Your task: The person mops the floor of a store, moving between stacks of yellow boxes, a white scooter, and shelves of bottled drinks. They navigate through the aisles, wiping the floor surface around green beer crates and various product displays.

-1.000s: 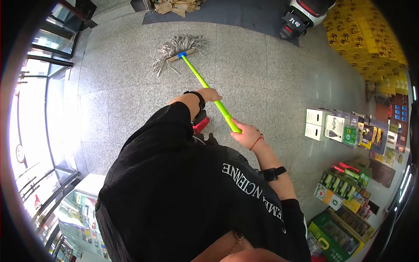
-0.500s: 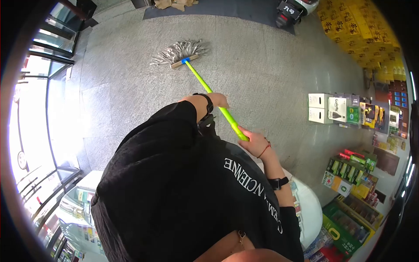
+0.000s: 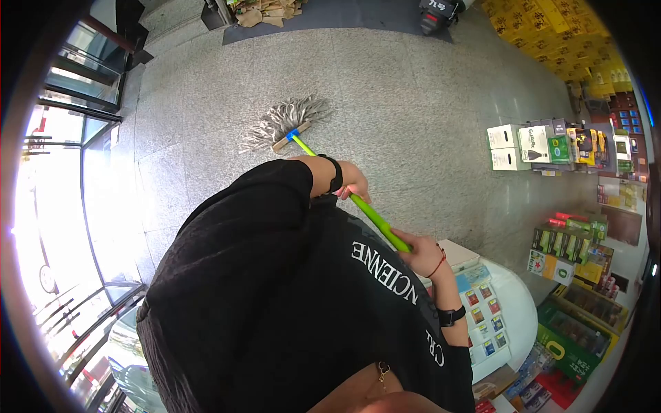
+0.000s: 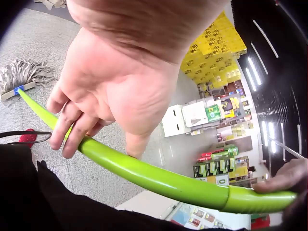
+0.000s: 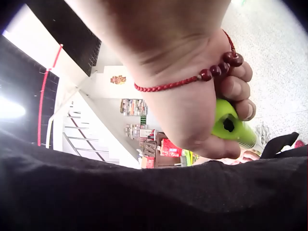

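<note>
A mop with a grey-white string head (image 3: 290, 115) lies spread on the floor, its strands fanned away from me. A blue clip joins the head's wooden bar to a bright green handle (image 3: 375, 219). Partway down that handle, my left hand (image 3: 354, 181) holds it; in the left wrist view the fingers (image 4: 72, 130) bend over the green tube. At the top end, my right hand (image 3: 425, 256) grips the handle. The right wrist view shows fingers curled round the green end (image 5: 222, 118), which has a dark hole. A red beaded bracelet (image 5: 219, 71) circles the right wrist.
Grey stone floor (image 3: 227, 89) surrounds the mop. At right stand white boxes (image 3: 505, 148) and stacked green packs (image 3: 561, 242). A rounded white display counter (image 3: 520, 310) is close by my right arm. Glass doors (image 3: 103, 199) line the left, and a scooter (image 3: 437, 14) stands at the back.
The mop head has been drawn back toward me, with its bar turned at a steeper slant. Both hands have moved back and to the right with the handle. The white counter has come into view.
</note>
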Tool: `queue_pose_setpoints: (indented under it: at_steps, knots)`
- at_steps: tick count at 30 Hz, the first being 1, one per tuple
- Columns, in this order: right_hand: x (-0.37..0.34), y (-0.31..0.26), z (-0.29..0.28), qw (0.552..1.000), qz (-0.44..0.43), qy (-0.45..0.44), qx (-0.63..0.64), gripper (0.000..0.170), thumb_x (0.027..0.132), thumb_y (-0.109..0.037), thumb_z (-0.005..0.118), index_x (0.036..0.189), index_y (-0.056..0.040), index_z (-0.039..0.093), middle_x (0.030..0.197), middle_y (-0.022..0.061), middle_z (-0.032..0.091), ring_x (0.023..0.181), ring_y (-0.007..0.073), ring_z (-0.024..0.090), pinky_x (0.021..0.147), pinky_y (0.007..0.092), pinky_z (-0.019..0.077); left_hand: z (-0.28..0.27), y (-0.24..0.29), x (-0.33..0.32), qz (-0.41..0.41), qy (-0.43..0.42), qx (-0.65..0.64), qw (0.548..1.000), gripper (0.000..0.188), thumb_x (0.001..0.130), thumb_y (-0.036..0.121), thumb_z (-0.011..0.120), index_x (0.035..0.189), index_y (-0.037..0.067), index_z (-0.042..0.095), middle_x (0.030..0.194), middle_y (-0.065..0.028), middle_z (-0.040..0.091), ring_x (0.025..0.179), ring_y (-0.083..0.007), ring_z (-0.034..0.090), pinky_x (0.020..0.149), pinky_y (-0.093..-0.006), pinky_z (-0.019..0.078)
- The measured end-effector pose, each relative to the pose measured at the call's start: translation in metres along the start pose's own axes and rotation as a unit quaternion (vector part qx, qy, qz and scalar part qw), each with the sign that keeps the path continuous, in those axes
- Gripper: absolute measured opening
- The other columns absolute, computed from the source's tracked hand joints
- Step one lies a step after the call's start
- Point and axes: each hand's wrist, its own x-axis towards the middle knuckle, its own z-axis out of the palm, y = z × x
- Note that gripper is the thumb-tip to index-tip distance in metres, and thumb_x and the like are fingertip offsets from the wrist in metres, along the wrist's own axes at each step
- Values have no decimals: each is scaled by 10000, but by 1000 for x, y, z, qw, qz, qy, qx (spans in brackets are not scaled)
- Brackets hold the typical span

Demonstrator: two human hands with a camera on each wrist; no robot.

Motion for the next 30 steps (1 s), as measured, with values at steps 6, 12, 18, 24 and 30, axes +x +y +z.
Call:
queue_pose_setpoints:
  at_steps: [6,12,18,24,30]
  knots:
    - [10,-33,7,999,43,8,18,477,696,-232,620,1163,-187,533,767,192,610,741,328,609,683,392,476,2,-33,2,19,-2,-22,1000,715,792,587,421,1258,44,413,1082,-198,556,854,-271,592,787,-438,460]
    - [90,-74,17,998,62,8,5,476,714,-246,627,1172,-176,520,904,183,612,830,332,598,734,390,479,-29,-107,-18,18,107,-67,992,684,761,587,458,1094,-8,522,953,-194,552,740,-278,576,657,-427,463]
    - [239,-137,29,995,-32,55,83,461,733,-269,590,1172,-151,513,989,173,598,880,326,587,763,371,472,-99,-246,-63,13,260,-112,959,622,756,550,468,920,-33,611,865,-186,593,750,-316,571,666,-424,445]
    - [393,-260,6,997,1,31,71,468,731,-289,574,1164,-121,515,977,166,604,905,320,580,779,365,463,-171,-396,-96,14,397,-173,901,546,781,507,447,890,8,637,908,-180,616,891,-336,575,790,-428,428]
    - [515,-316,-1,996,-37,64,43,466,732,-296,568,1166,-135,518,964,169,606,903,321,579,787,374,460,-213,-457,-166,-22,468,-324,822,640,795,499,452,1163,-25,469,1092,-242,536,1040,-351,513,897,-396,385]
